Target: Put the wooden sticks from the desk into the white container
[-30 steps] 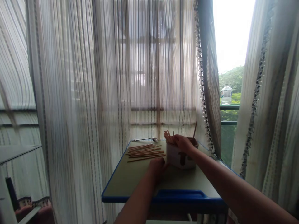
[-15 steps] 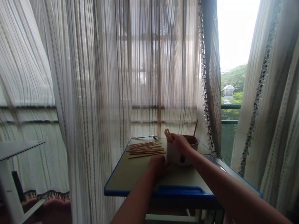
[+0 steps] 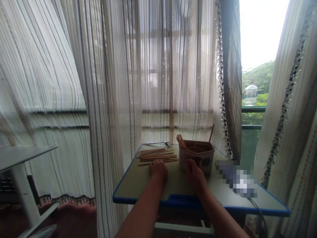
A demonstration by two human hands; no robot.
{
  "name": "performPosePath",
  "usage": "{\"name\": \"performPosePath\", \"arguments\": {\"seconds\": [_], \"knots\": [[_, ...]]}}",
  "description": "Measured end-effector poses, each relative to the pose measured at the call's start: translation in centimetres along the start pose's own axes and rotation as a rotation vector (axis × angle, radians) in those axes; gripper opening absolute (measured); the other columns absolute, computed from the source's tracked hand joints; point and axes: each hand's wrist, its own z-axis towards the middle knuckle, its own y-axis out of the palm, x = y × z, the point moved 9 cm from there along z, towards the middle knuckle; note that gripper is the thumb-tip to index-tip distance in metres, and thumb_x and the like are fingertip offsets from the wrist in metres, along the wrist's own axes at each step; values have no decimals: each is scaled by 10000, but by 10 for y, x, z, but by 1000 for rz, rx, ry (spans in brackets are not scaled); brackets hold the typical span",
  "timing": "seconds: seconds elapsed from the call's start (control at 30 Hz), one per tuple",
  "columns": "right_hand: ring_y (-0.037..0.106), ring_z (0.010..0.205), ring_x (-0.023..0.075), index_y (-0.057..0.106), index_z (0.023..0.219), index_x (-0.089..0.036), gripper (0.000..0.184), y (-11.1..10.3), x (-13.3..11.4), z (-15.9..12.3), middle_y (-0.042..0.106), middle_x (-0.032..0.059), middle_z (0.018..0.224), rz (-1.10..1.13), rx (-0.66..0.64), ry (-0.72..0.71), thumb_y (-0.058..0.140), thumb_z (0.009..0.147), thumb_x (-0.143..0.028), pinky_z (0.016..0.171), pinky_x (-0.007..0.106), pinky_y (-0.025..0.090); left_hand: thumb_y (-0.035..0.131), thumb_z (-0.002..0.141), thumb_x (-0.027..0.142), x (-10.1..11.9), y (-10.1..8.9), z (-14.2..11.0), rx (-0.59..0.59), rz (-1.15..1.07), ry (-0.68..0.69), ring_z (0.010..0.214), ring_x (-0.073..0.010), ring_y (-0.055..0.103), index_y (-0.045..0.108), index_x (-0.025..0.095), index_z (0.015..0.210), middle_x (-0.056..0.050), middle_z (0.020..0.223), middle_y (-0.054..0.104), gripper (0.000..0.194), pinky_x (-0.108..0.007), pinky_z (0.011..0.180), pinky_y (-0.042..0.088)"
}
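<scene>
Your left hand (image 3: pixel 158 169) is at the sticks (image 3: pixel 158 157), left of the tub (image 3: pixel 184 159).
Your right hand (image 3: pixel 195 173) is at its front; whether fingers grip, I can't tell. Lifting thin sticks would call for pinching.

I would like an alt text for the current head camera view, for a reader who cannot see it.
A person's left hand is at the near edge of loose thin sticks on a blue-edged table, and the right hand is at the front of a tub holding more sticks. A metal utensil lies farther back; striped curtains hang beyond.
</scene>
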Motion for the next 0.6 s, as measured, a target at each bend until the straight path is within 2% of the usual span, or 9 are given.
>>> {"name": "performPosePath", "arguments": {"seconds": [0.1, 0.17, 0.43, 0.6], "knots": [[593, 729, 185, 503, 938, -230, 246, 12, 6, 3, 629, 41, 788, 45, -155, 15, 317, 832, -352, 654, 270, 409, 361, 790, 275, 1, -1, -1, 5, 11, -4, 1002, -260, 453, 539, 167, 1001, -145, 1055, 530, 296, -429, 820, 327], [592, 715, 180, 517, 912, -228, 244, 18, 10, 4, 627, 36, 748, 63, -203, 23, 329, 824, -355, 648, 264, 407, 347, 795, 250, 1, -4, -2, 11, 25, -8, 992, -262, 451, 539, 177, 1011, -144, 1053, 526, 298, -441, 806, 326], [577, 677, 171, 571, 852, -210, 219, 28, 23, 3, 630, 39, 720, 72, -254, 74, 393, 786, -317, 615, 254, 393, 323, 790, 143, -5, -4, 0, 42, 91, -62, 946, -247, 442, 595, 207, 912, -130, 1011, 513, 305, -432, 782, 297], [576, 705, 171, 585, 844, -207, 215, 26, 21, 2, 635, 44, 752, 56, -255, 70, 404, 785, -306, 629, 251, 387, 288, 801, 117, -7, -17, -2, 129, 71, -95, 972, -254, 419, 563, 195, 977, -136, 1050, 487, 335, -422, 806, 262]]}}
